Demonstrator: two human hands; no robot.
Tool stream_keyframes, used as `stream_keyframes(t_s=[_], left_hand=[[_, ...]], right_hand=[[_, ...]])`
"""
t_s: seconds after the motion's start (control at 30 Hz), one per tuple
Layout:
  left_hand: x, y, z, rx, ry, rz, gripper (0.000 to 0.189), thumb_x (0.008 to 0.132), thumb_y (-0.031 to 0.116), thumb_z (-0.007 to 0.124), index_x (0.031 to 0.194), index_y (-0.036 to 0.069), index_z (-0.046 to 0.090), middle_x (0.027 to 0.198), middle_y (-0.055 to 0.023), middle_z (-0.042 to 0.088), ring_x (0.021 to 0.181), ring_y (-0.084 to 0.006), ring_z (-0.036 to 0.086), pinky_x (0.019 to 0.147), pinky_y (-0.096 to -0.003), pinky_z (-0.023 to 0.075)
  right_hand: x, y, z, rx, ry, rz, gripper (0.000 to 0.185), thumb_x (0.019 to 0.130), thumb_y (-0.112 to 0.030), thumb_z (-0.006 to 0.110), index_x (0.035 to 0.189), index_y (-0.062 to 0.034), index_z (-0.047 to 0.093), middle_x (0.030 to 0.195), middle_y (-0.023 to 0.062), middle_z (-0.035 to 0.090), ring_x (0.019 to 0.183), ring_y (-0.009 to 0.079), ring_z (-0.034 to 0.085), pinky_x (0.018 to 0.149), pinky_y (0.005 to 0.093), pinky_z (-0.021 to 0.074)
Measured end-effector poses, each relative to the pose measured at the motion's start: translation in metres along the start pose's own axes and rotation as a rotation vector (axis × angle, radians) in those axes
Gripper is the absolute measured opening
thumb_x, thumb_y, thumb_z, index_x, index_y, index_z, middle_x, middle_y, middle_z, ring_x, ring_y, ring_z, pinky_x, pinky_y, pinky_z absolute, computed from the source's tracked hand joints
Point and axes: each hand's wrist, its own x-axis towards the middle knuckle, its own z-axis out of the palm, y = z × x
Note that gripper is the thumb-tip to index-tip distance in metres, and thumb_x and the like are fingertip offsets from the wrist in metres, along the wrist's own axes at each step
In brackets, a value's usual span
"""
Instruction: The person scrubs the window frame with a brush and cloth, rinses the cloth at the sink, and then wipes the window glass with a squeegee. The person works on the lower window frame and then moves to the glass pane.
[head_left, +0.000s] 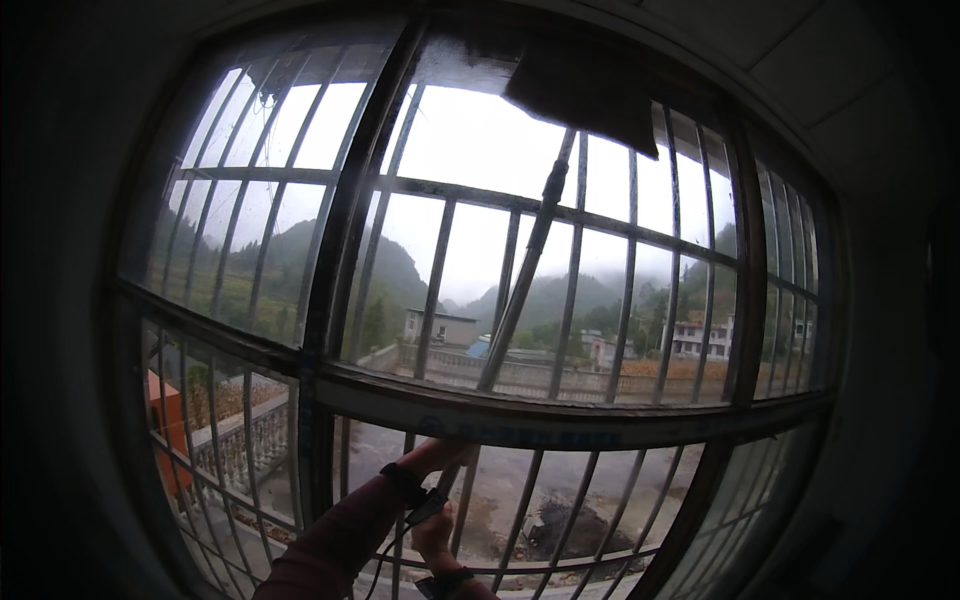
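Note:
A long pole (517, 292) slants up outside the window glass, between the pane and the metal bars. At its top is a dark flat cloth-like head (585, 94) against the upper pane. My left hand (448, 453) reaches through the lower opening and closes around the pole just below the window's crossbar, its fingers partly hidden by that bar. Lower down, my right hand (435, 529) is closed around the pole's lower part. Both wrists wear black bands; a small black device (427, 507) with a cable hangs by the left wrist.
Dark window frames (525, 409) and vertical metal security bars (441, 285) surround the pole. Another pane (742, 487) stands at the lower right. Outside lie a paved yard with a dark heap (574, 529), a balustrade (240, 450), an orange structure (169, 427), buildings and misty hills.

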Motion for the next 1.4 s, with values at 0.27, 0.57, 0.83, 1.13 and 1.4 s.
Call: stream_keyframes(t_s=[0.27,0.57,0.83,1.13,1.4], left_hand=[[-0.04,0.028,-0.034,-0.063,0.147,-0.083,0.036,0.091,0.029,0.057,0.062,0.017,0.039,0.052,0.0059,0.031,0.043,-0.0073,0.028,0.042,-0.0254,0.0218],[-0.061,0.031,-0.069,-0.14,0.209,-0.063,0.037,0.091,0.032,0.057,0.062,0.017,0.039,0.051,0.0047,0.033,0.044,-0.0093,0.031,0.044,-0.0263,0.0265],[-0.063,0.035,-0.05,-0.169,0.315,-0.006,0.04,0.092,0.038,0.055,0.062,0.016,0.04,0.05,0.0028,0.033,0.043,-0.0106,0.033,0.046,-0.0277,0.0316],[-0.056,0.045,0.004,-0.212,0.36,-0.098,0.033,0.091,0.026,0.056,0.063,0.015,0.041,0.052,0.0026,0.035,0.039,-0.0092,0.03,0.038,-0.0249,0.0241],[-0.019,0.037,0.048,-0.136,0.211,-0.11,0.035,0.09,0.02,0.058,0.062,0.017,0.037,0.053,0.0064,0.029,0.041,-0.0064,0.027,0.039,-0.024,0.0207]], right_hand=[[-0.011,-0.009,0.034,-0.081,-0.076,0.016,0.018,0.084,-0.019,0.059,0.087,-0.0023,0.052,0.077,0.0249,0.056,0.078,0.0489,0.057,0.062,0.0541,0.0451],[-0.012,-0.014,0.055,-0.112,-0.17,-0.03,0.023,0.086,-0.023,0.057,0.092,-0.0018,0.05,0.075,0.0271,0.058,0.077,0.0484,0.059,0.063,0.0548,0.0469],[-0.012,-0.017,0.033,-0.197,-0.237,0.205,0.031,0.088,-0.032,0.058,0.092,-0.002,0.051,0.074,0.026,0.06,0.075,0.0477,0.06,0.063,0.0542,0.048],[-0.022,-0.013,-0.005,-0.296,-0.191,0.147,0.03,0.087,-0.032,0.059,0.091,-0.0026,0.053,0.071,0.024,0.06,0.073,0.046,0.061,0.06,0.052,0.0481],[-0.009,-0.005,-0.037,-0.221,-0.01,0.175,0.018,0.083,-0.018,0.061,0.082,-0.0031,0.051,0.07,0.0234,0.058,0.072,0.0463,0.06,0.06,0.0516,0.048]])
